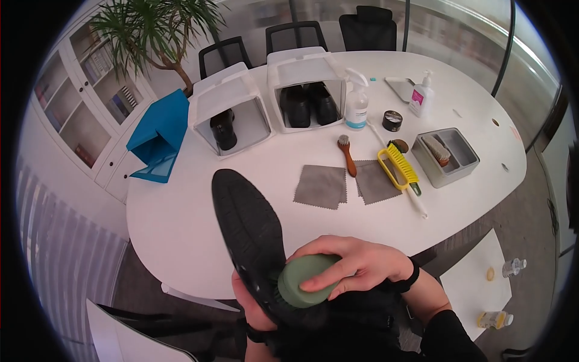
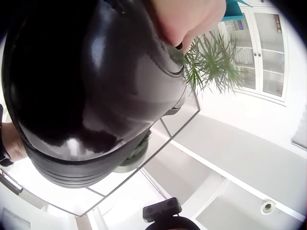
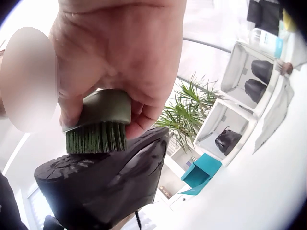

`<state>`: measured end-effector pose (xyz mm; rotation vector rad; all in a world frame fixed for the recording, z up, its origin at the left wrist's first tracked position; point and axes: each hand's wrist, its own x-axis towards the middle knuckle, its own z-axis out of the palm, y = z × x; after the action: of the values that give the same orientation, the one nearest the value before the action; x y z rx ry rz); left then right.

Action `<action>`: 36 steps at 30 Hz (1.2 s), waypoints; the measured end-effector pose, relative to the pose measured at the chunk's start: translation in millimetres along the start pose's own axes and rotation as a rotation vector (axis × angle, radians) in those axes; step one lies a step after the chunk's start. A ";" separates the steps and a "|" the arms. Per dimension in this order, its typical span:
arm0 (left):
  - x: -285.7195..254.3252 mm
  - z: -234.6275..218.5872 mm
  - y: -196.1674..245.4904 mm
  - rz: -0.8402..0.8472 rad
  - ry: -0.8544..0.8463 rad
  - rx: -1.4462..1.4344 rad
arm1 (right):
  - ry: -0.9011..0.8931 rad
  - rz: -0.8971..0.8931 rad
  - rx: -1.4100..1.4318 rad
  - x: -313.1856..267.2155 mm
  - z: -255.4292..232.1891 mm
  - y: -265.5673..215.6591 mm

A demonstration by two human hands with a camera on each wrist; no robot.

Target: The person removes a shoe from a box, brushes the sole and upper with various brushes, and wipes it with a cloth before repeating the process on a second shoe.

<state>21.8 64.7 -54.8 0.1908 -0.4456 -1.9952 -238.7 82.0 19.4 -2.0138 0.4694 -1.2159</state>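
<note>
A black leather shoe (image 1: 248, 220) is held sole outward over the lap, its toe pointing up and away in the head view. My left hand (image 1: 248, 303) grips it from below and behind, mostly hidden by it. In the left wrist view, the glossy upper (image 2: 103, 81) fills much of the picture, with some left fingers (image 2: 192, 19) at its edge. My right hand (image 1: 356, 262) grips a round green scrub brush (image 1: 304, 280) from above. The brush's dark green bristles (image 3: 96, 138) press against the heel end of the sole (image 3: 72, 165) in the right wrist view.
On the white table (image 1: 187, 241) stand two shoe boxes (image 1: 232, 114) with black shoes, a spray bottle (image 1: 356, 105), a pump bottle (image 1: 422, 96) and a metal tin (image 1: 447, 160). Grey cloths (image 1: 319, 187), a wooden-handled brush (image 1: 348, 157) and a yellow brush (image 1: 398, 169) lie nearer.
</note>
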 end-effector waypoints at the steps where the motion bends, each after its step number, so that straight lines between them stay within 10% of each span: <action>1: -6.2 -1.2 -3.9 -0.007 -0.001 0.000 | -0.031 -0.030 -0.023 0.2 -0.4 -0.6; 3: -17.2 14.6 -10.5 0.053 -0.124 0.001 | 0.000 -0.049 -0.130 2.4 -6.1 -0.4; 4: -21.3 9.1 -2.2 0.055 0.047 0.487 | -0.033 -0.042 -0.158 2.7 -10.7 -1.2; 10: -32.4 -17.8 2.1 0.078 0.197 0.237 | -0.141 0.032 -0.296 -7.3 -26.0 -8.6; 12: -33.3 -24.2 7.0 0.059 0.242 0.145 | -0.282 0.238 -0.723 -18.2 -34.4 -4.4; 17: -7.0 6.8 16.4 -0.086 0.130 -0.214 | 0.040 0.257 -0.472 -29.9 -35.2 -15.3; 19: -6.1 7.1 12.1 -0.088 0.046 -0.261 | 0.226 0.077 0.060 -36.8 -20.8 -13.0; 25: -7.9 21.1 -9.2 0.045 0.111 0.048 | 0.040 -0.031 -0.104 -14.4 7.4 -8.1; 36: -13.7 32.6 4.8 -0.152 0.102 -0.093 | 0.299 -0.119 -0.311 33.2 -1.8 -5.7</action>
<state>21.4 82.4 -23.8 0.2734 -0.2789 -2.1390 -224.4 64.3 44.3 -2.1477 0.7313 -1.6118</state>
